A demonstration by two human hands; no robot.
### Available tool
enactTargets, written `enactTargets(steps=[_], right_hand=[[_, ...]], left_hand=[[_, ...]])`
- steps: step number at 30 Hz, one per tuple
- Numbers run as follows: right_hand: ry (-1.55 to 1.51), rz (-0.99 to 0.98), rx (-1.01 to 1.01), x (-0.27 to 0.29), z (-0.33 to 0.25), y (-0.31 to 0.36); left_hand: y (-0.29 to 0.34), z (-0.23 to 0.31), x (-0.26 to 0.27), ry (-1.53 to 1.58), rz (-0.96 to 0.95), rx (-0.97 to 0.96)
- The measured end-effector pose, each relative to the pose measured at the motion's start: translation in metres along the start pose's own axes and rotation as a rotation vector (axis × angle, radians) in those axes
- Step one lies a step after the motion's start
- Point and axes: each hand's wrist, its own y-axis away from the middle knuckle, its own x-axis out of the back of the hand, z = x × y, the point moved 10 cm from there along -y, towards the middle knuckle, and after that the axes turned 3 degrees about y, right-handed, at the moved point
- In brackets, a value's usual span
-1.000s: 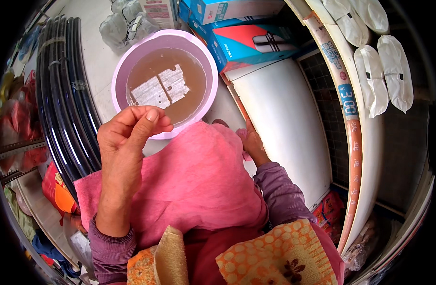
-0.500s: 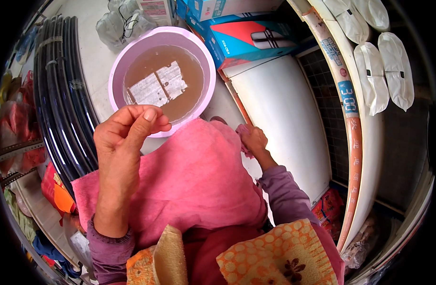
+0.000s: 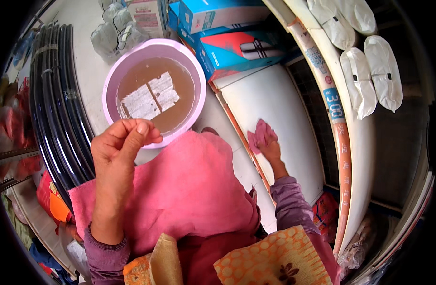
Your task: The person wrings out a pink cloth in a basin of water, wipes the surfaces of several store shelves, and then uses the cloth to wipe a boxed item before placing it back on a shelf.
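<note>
1. the left hand [image 3: 120, 152] is raised with fingertips pinched together, holding up the big pink cloth [image 3: 180, 190] that drapes below it.
2. at one o'clock from that hand sits a lilac basin [image 3: 153, 90] of brown water with two pale sheets [image 3: 149, 97] floating in it.
3. the right hand [image 3: 270, 147], at three o'clock from the basin, presses a small pink rag [image 3: 260, 133] on a white panel [image 3: 275, 109].
4. blue boxes [image 3: 227, 38] lie at twelve o'clock from the panel.

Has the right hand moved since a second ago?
Yes. The right hand, gripping a small pink rag, has gone from beside the pink cloth out to the right, onto the white panel.
</note>
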Motion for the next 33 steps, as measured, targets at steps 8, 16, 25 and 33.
enactTargets(steps=[8,16,25,33], right_hand=[[0.156,0.047,-0.155,0.021,-0.017,-0.019],[-0.655,0.062,-0.303,0.034,-0.099,-0.096],[-0.937,-0.180,-0.650,-0.017,-0.200,-0.156],[-1.015,-0.184,-0.639,-0.052,-0.193,-0.191]], left_hand=[[-0.002,0.001,0.003,-0.006,0.039,0.013],[-0.005,-0.002,-0.008,0.073,-0.004,-0.007],[-0.011,-0.006,-0.004,0.104,-0.001,0.018],[-0.011,-0.004,-0.003,0.113,-0.003,0.026]])
